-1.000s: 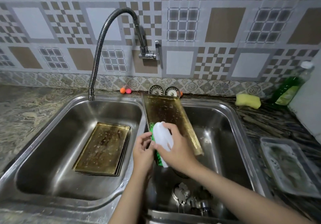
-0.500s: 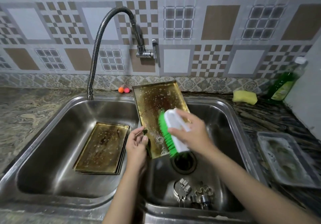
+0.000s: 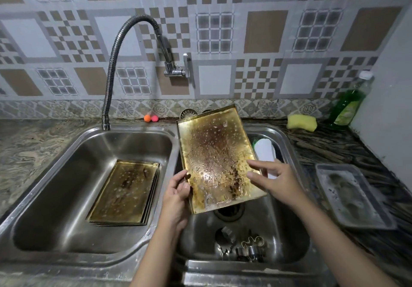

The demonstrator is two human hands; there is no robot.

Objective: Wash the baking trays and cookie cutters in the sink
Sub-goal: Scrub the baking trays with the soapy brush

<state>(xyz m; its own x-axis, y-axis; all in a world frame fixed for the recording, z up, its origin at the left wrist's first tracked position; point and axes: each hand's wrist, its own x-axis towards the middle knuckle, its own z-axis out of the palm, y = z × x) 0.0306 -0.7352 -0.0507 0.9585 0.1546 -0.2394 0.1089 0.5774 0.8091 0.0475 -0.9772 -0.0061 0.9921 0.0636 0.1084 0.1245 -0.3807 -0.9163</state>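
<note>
Two steel basins made up the sink point(image 3: 287, 144). A stack of baking trays point(image 3: 124, 191), still browned and speckled with drops, lay flat in the left basin. Over the right basin the left hand point(image 3: 176, 194) had its grip pinching the near-left edge of a tilted, soapy, stained tray point(image 3: 214, 153); the right hand point(image 3: 275, 178) hovered with fingers spread just beside its right edge. Behind it rested a white scrub brush point(image 3: 264, 149). Cookie cutters point(image 3: 242, 245) waited near the drain, apparently unwashed, so most of the work looked left.

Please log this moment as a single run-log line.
left hand: grips baking tray | right hand: open beside tray | brush: in right basin | stage: scrubbing paused
</note>
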